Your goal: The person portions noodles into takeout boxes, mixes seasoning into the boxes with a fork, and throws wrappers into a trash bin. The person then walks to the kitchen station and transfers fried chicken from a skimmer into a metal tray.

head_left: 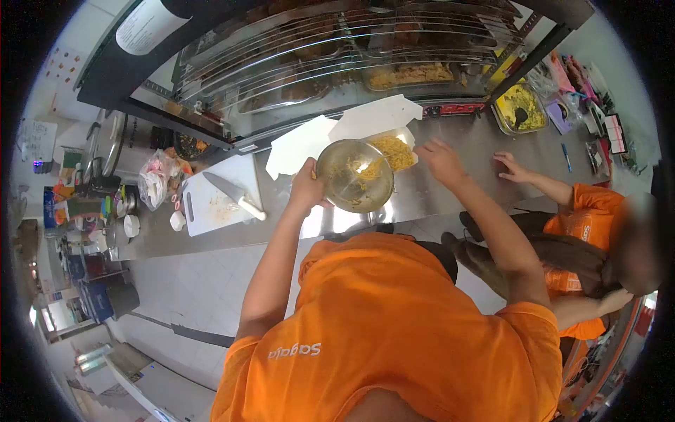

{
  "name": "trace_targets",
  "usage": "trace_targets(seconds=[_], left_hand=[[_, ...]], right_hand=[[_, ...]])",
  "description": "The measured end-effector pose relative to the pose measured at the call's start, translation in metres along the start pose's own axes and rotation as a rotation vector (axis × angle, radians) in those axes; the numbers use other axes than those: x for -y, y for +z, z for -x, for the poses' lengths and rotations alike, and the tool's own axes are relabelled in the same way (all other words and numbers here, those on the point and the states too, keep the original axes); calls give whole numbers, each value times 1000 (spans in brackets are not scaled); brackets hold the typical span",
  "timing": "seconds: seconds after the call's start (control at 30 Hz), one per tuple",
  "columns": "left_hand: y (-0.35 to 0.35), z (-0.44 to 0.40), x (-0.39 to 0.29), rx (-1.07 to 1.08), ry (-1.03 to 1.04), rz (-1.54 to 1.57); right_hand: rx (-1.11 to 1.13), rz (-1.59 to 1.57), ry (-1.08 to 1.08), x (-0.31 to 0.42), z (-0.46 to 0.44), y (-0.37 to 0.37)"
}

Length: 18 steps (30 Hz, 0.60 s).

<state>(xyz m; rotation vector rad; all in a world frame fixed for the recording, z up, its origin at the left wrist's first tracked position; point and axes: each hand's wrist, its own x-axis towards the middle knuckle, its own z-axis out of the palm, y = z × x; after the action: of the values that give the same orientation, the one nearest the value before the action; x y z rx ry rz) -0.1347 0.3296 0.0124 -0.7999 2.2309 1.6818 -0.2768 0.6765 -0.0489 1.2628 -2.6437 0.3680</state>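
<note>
My left hand point(307, 186) grips the rim of a round metal bowl point(344, 193), tilted beside an open white paper takeaway box point(376, 118). Bits of yellow noodles cling to the inside of the bowl. A heap of yellow noodles point(395, 152) lies in the box, partly covered by the bowl. Just right of the box is my right hand point(441, 162), its fingers apart and slightly bent, near the box's side. Another white paper flap point(302, 146) stands open behind my left hand.
A knife point(225, 191) lies on a white cutting board point(218, 214) at the left. A glass-sided shelf with trays point(410, 76) stands behind the steel counter point(457, 130). At the right are a container of yellow food point(520, 109) and a co-worker's hand point(513, 169) on the counter.
</note>
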Motion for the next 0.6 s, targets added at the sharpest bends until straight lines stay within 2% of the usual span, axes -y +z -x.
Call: trace_targets(seconds=[0.07, 0.17, 0.27, 0.37, 0.47, 0.57, 0.6], left_hand=[[0, 1, -2, -2, 13, -24], [-4, 3, 1, -28, 26, -51], [-4, 8, -3, -44, -11, -21], [-3, 9, -8, -42, -4, -1], [-4, 12, -6, -24, 4, 3], [-6, 9, -1, -51, 20, -8], [-6, 11, -3, -52, 8, 1]], right_hand=[[200, -31, 71, 6, -8, -9], [133, 34, 186, -26, 8, 14], [-88, -16, 63, -17, 8, 9], [43, -148, 42, 5, 4, 6], [188, -1, 157, -7, 7, 24], [119, -70, 266, -13, 8, 29], [51, -74, 229, -10, 6, 26]])
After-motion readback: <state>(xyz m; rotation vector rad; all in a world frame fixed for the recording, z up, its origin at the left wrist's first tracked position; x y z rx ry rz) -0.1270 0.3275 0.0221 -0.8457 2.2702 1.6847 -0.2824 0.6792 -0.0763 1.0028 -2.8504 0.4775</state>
